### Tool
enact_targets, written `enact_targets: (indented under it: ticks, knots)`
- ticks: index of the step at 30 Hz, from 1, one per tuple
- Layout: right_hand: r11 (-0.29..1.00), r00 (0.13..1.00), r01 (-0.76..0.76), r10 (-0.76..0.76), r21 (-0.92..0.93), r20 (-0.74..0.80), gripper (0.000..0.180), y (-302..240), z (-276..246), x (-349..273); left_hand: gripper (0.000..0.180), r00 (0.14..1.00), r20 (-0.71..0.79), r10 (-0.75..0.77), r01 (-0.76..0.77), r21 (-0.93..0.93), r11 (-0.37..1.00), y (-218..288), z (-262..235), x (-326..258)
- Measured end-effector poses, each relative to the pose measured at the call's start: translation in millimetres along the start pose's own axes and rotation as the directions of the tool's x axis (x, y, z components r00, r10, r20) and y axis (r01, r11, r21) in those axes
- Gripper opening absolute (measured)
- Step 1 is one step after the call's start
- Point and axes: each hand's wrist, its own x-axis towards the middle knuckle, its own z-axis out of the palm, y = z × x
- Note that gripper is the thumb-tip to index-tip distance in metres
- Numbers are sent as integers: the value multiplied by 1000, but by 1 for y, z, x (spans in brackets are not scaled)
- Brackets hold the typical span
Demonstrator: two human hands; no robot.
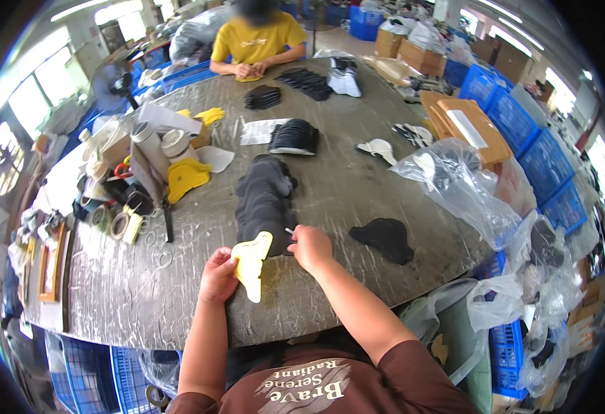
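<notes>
My left hand (pixel 218 274) is closed on the edge of a pale yellow shoe-part template (pixel 250 268), held up a little over the near part of the table. Pinched in my right hand (pixel 310 247) is a thin, light-coloured pen-like stick (pixel 289 231), its tip pointing left toward the template. Just beyond both hands, several dark grey cut pieces (pixel 264 196) lie overlapped in a row running away from me. One black cut piece (pixel 384 240) lies apart, to the right of my right hand.
Past the row sits a stack of black pieces (pixel 294 136) beside a white paper (pixel 261 132). Cups, tape rolls and scissors crowd the left side. Clear plastic bags (pixel 454 183) and brown envelopes (pixel 471 131) lie right. A person in a yellow shirt (pixel 257 41) works across the table (pixel 357 193).
</notes>
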Motion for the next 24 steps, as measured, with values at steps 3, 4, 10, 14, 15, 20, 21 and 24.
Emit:
enact_targets:
  ticks: [3,4,10,14,15,20,21,24]
  knots:
    - [992,990,109,-114,-70,-84,10,-5,4,-7,15,999,39,0,2,-61,998,1,-3,0]
    - [982,979,162,-172,-95,-113,8,-6,5,-9,15,1000,22,15,-13,-58,998,2,-4,-1]
    - [950,943,259,-288,-174,-165,10,-3,9,-13,15,999,12,32,-28,-248,968,4,-11,-1]
    - [969,957,205,-229,-138,-181,12,-2,5,-10,15,999,0,39,-38,-263,964,2,-5,-1]
    - [967,957,229,-244,-110,-154,13,-2,1,-9,14,997,-50,52,-63,-252,966,2,-2,-1]
    - [917,904,383,-398,-113,-159,15,-12,-19,-29,14,990,-118,77,-106,-261,959,10,-22,-5]
    - [906,887,408,-422,-111,-185,16,-15,-22,-34,14,995,-61,78,-93,-315,945,10,-26,-4]
    - [831,787,552,-545,-64,-289,19,-11,-27,-42,13,997,-16,80,-80,-360,929,13,-12,-4]
